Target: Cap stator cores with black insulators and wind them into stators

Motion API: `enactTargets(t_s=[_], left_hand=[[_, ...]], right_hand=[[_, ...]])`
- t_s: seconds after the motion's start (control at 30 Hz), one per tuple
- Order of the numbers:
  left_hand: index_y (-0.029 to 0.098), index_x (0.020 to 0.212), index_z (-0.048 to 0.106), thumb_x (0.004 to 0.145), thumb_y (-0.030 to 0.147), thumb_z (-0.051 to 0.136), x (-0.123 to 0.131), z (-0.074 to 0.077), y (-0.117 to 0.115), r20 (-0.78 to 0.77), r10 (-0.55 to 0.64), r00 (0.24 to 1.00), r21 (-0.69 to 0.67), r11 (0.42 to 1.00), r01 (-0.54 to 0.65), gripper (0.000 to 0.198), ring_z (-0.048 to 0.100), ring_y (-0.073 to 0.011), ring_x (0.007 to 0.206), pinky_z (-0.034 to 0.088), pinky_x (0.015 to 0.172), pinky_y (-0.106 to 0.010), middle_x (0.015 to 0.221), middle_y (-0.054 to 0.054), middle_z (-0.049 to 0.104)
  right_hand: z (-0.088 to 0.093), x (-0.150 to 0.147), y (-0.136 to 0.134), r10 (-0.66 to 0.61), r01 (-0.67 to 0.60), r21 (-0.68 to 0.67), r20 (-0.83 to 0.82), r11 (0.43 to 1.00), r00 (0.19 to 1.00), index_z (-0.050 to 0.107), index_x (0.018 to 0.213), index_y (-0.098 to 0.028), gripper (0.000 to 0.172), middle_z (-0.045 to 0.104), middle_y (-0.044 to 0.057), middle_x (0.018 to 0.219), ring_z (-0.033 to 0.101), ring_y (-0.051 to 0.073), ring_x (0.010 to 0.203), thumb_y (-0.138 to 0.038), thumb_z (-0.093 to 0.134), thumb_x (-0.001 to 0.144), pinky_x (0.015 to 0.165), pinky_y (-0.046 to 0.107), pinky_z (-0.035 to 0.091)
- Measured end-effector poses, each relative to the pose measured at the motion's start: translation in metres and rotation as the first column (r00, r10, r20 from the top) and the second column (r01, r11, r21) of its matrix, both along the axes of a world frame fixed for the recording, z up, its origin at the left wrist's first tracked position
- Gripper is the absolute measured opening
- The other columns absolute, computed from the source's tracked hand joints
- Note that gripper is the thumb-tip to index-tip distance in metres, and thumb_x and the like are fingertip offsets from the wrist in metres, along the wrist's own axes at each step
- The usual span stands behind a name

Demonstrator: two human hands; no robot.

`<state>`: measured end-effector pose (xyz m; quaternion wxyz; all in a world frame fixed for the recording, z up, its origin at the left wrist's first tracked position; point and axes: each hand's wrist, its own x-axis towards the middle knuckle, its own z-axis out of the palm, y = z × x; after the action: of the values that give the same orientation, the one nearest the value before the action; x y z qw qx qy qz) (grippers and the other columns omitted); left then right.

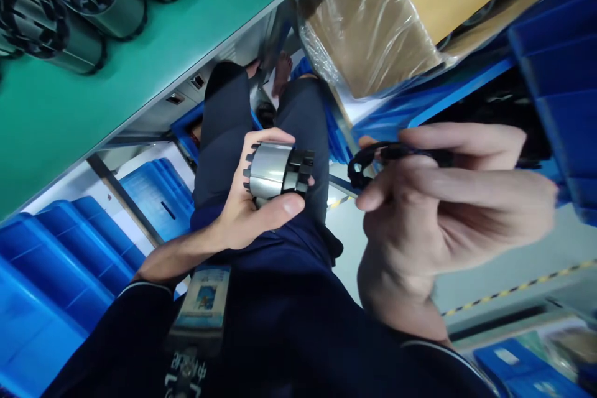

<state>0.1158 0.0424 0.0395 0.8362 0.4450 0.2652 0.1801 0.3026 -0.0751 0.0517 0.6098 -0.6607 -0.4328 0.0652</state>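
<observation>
Left hand (249,214) grips silver cylinder (269,168); right hand (443,211) pinches curved black part (357,169); writing on badge (205,298) unreadable

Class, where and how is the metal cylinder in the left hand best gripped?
Grip the metal cylinder around its smooth silver wall, probably from the side where the left hand is. The wall is rounded for wrapping, and the black prongs point away toward the right hand.

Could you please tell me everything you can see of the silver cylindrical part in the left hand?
The silver cylindrical part has a shiny, metal-looking shell, with dark teeth at its left end in the picture and a longer black slotted section, perhaps plastic, at the right. It is held on its side above the lap by the left hand, the only hand touching it.
</observation>
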Motion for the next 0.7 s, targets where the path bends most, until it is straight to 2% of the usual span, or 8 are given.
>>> enactTargets(t_s=[0.07, 0.13, 0.2, 0.33, 0.43, 0.57, 0.7], left_hand=[[0.034, 0.156, 0.058, 0.110, 0.066, 0.087, -0.001, 0.002, 0.002, -0.021, -0.002, 1.000, 0.019, 1.000, 0.002, 0.063, 0.086, -0.0308, 0.108, 0.068, 0.104, -0.050, 0.124, -0.009, 0.086], [0.035, 0.156, 0.060, 0.110, 0.068, 0.087, -0.001, 0.004, 0.003, -0.049, 0.006, 0.999, 0.072, 0.997, -0.002, 0.063, 0.085, -0.0295, 0.107, 0.067, 0.104, -0.048, 0.126, -0.007, 0.084], [0.034, 0.158, 0.062, 0.110, 0.067, 0.086, -0.001, 0.004, 0.003, -0.052, 0.014, 0.999, 0.116, 0.993, -0.008, 0.063, 0.084, -0.0295, 0.110, 0.067, 0.104, -0.048, 0.131, -0.007, 0.082], [0.036, 0.152, 0.073, 0.112, 0.077, 0.074, 0.004, 0.001, -0.005, -0.057, 0.112, 0.992, 0.060, 0.992, -0.108, 0.057, 0.083, -0.0355, 0.118, 0.068, 0.107, -0.053, 0.135, -0.008, 0.081], [0.035, 0.148, 0.077, 0.112, 0.075, 0.070, 0.009, -0.001, -0.010, -0.053, 0.168, 0.984, 0.016, 0.986, -0.168, 0.054, 0.084, -0.0373, 0.118, 0.071, 0.109, -0.056, 0.133, -0.009, 0.081], [0.033, 0.148, 0.075, 0.109, 0.080, 0.071, 0.011, -0.001, -0.010, -0.080, 0.153, 0.985, 0.051, 0.987, -0.150, 0.061, 0.084, -0.0371, 0.117, 0.073, 0.108, -0.055, 0.125, -0.008, 0.082], [0.035, 0.150, 0.072, 0.113, 0.078, 0.069, 0.007, -0.004, -0.008, -0.053, 0.119, 0.991, 0.080, 0.990, -0.115, 0.057, 0.082, -0.0330, 0.108, 0.070, 0.105, -0.056, 0.122, -0.004, 0.081]], right_hand=[[0.001, 0.005, 0.000, 0.101, -0.099, -0.019, 0.106, 0.995, 0.989, 0.093, 0.148, -0.049, 0.051, 0.091, 0.003, 0.141, 0.093, 0.027, 0.106, -0.026, 0.096, 0.102, 0.080, 0.044, 0.084], [0.001, 0.007, 0.001, 0.238, -0.221, -0.126, 0.144, 0.967, 0.961, 0.083, 0.167, -0.045, 0.075, 0.089, 0.004, 0.151, 0.092, 0.036, 0.124, -0.044, 0.106, 0.096, 0.098, 0.056, 0.086], [0.002, 0.004, 0.004, 0.296, -0.271, -0.166, 0.150, 0.948, 0.943, 0.077, 0.173, -0.041, 0.087, 0.089, 0.005, 0.152, 0.093, 0.036, 0.123, -0.051, 0.110, 0.093, 0.100, 0.055, 0.086], [0.001, -0.002, 0.011, 0.262, -0.245, -0.133, 0.136, 0.960, 0.955, 0.079, 0.171, -0.042, 0.079, 0.093, 0.003, 0.137, 0.093, 0.029, 0.109, -0.052, 0.108, 0.098, 0.093, 0.045, 0.085], [-0.002, -0.004, 0.015, 0.244, -0.229, -0.137, 0.109, 0.964, 0.964, 0.079, 0.171, -0.044, 0.078, 0.093, 0.001, 0.129, 0.090, 0.027, 0.098, -0.052, 0.108, 0.098, 0.080, 0.042, 0.082], [-0.006, -0.005, 0.014, 0.234, -0.225, -0.143, 0.050, 0.964, 0.971, 0.082, 0.167, -0.041, 0.074, 0.092, 0.003, 0.122, 0.086, 0.026, 0.094, -0.047, 0.108, 0.098, 0.070, 0.037, 0.078], [-0.009, -0.008, 0.009, 0.214, -0.213, -0.121, -0.006, 0.969, 0.977, 0.084, 0.165, -0.044, 0.076, 0.088, 0.003, 0.115, 0.079, 0.024, 0.083, -0.055, 0.110, 0.095, 0.061, 0.035, 0.074]])
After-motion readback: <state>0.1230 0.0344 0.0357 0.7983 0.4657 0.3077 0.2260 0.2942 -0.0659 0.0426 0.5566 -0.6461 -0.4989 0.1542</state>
